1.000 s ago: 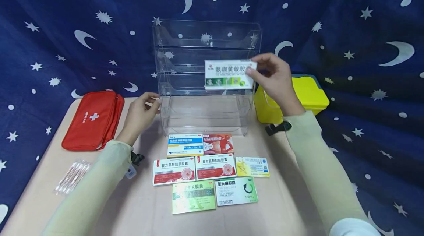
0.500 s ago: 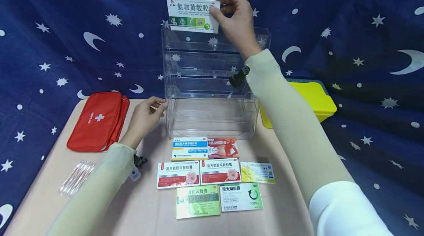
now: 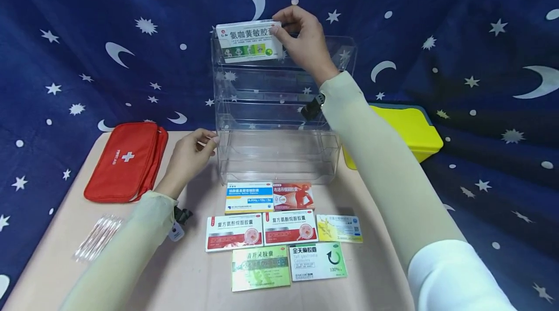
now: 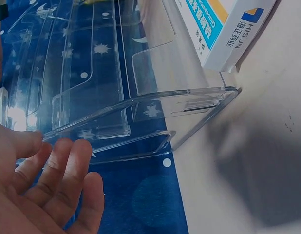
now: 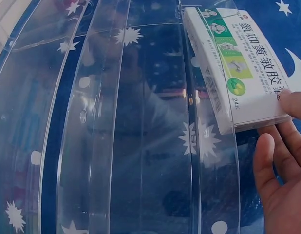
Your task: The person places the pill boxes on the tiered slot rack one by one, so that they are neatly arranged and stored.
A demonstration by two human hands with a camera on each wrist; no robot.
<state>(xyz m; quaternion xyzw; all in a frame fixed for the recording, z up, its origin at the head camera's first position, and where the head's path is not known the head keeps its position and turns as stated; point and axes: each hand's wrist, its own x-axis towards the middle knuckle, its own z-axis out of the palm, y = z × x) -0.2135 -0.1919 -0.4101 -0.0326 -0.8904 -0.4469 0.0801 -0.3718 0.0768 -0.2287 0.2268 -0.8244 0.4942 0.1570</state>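
My right hand (image 3: 305,39) pinches the right end of a white and green medicine box (image 3: 249,41) between thumb and fingers. The box stands upright at the left of the top tier of a clear plastic rack (image 3: 279,155). In the right wrist view the lower part of the medicine box (image 5: 233,63) sits behind the tier's clear front wall. My left hand (image 3: 189,155) holds the rack's left side edge. Close up in the left wrist view, thumb and forefinger of the left hand (image 4: 53,185) meet at that edge, the other fingers loosely bent.
Several medicine boxes lie flat in rows before the rack, among them a blue and white box (image 3: 249,197) and a green box (image 3: 260,268). A red first aid pouch (image 3: 124,160) and packed cotton swabs (image 3: 98,238) lie left. Behind my right arm stands a yellow container (image 3: 410,131).
My right hand has carried the medicine box up and left from before the rack to above its top, then lowered it into the top tier. My left hand has stayed at the rack's side.
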